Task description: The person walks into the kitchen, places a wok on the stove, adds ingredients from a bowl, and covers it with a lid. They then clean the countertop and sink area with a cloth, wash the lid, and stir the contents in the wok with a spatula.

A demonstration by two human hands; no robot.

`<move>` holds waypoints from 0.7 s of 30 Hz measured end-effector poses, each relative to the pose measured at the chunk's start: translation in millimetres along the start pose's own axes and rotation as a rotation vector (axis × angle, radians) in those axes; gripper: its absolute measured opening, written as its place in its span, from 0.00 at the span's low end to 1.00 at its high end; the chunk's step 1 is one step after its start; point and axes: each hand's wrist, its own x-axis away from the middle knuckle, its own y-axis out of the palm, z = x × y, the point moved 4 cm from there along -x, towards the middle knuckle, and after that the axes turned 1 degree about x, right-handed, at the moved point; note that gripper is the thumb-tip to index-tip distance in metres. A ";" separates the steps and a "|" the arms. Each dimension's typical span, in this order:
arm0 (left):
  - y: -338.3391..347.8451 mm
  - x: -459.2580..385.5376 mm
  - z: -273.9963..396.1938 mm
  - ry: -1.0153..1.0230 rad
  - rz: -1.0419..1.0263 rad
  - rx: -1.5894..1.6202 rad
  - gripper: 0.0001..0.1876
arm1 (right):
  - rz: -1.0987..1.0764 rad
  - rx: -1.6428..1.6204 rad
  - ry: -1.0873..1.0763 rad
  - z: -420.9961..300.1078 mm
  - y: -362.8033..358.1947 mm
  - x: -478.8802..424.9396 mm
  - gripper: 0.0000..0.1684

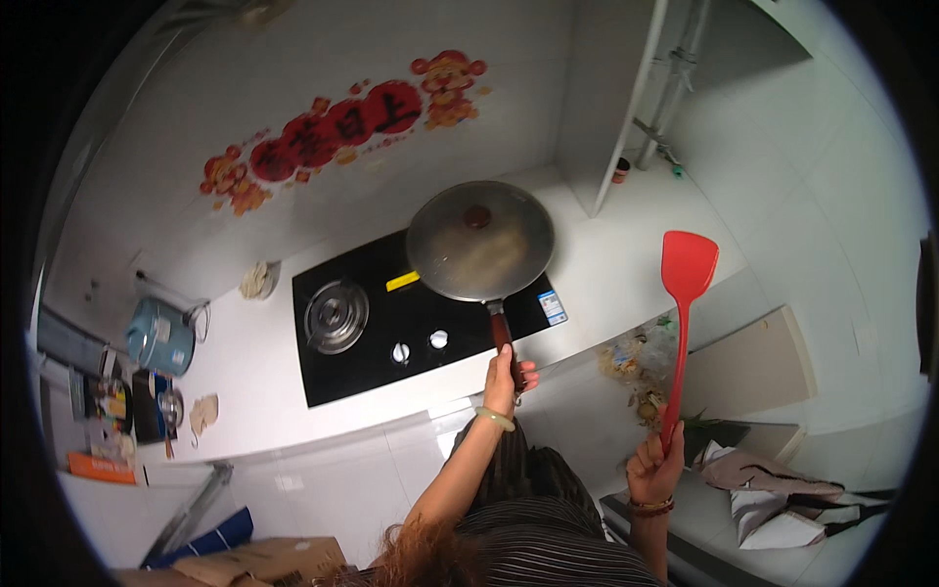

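A lidded frying pan or wok (440, 275) rests on the right burner of a black glass gas hob (367, 374). Through its fogged glass lid (447, 235) some pale yellowish food shows, blurred. The lid carries a dark red-brown knob (477, 216). My left hand (505, 381) grips the pan's brown handle (499, 328), which points towards me. Off to the right, my right hand (655, 462) holds a red spatula (684, 293) by its handle, blade up, in the air apart from the pan. Two silver knobs (400, 353) sit at the hob's front.
The left burner (335, 315) is uncovered. Left on the white counter (249, 411) stand a blue-grey appliance (160, 336) and a crumpled cloth (258, 281). A panel (609, 110) rises behind the counter's right part. Bagged food scraps (638, 359) lie below at right; a cardboard box (264, 561) is at lower left.
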 end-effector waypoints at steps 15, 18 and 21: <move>-187.2 230.0 -16.1 0.316 0.456 -0.357 0.13 | -0.578 0.446 0.671 151.0 67.3 10.9 0.28; -163.2 257.2 21.7 0.331 0.259 -0.310 0.17 | -0.572 0.573 0.662 179.4 81.4 37.6 0.29; -152.9 261.2 35.0 0.438 -0.067 -0.206 0.28 | -0.615 0.901 0.493 223.2 101.2 76.7 0.29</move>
